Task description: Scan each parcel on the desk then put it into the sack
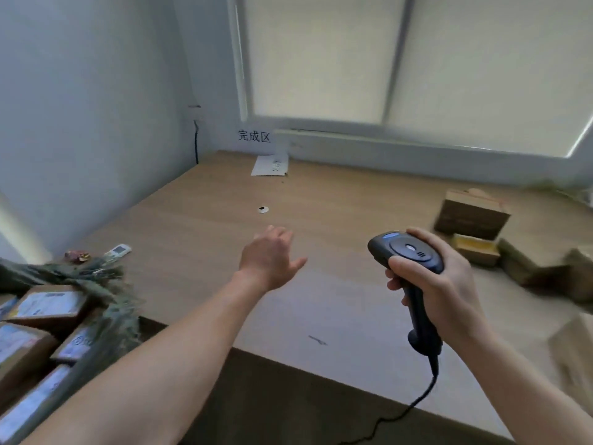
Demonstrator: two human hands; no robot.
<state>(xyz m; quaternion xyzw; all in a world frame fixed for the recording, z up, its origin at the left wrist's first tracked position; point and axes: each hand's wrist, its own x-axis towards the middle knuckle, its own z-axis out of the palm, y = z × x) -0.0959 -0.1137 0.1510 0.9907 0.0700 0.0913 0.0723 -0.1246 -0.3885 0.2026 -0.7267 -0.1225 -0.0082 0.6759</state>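
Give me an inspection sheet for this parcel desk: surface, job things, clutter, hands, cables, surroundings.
Surface: wooden desk, light brown.
Job's things: barcode scanner held in the right hand; cardboard parcels heaped at the desk's right; green sack at the desk's left, labelled parcels inside it.
Clutter: remote control near the sack; paper sheet at the back; small white ring mid-desk.
Hands: left hand open above the desk; right hand grips the scanner's handle.
Cables: scanner cable drops past the front edge; black wall cable in the corner.
Surroundings: window blind drawn; wall sign reading 完成区.
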